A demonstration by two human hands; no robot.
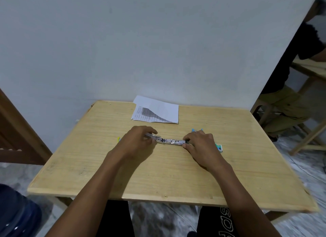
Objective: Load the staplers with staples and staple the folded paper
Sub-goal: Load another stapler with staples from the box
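Note:
A metal stapler (169, 141) lies swung wide open and flat across the middle of the wooden table (158, 175). My left hand (139, 142) grips its left end and my right hand (199, 144) grips its right end. A folded printed paper (156, 110) rests at the table's far edge against the wall. A small green and white staple box (219, 147) sits just right of my right hand. Something blue (196, 130) shows behind my right hand, and a yellow and blue tip (118, 139) shows left of my left hand; both are mostly hidden.
A pale wall stands right behind the table. Another person (291, 81) sits at the far right beside a wooden stool (310, 131). A blue water bottle (17, 213) stands on the floor at the lower left, below brown wooden furniture (15, 131).

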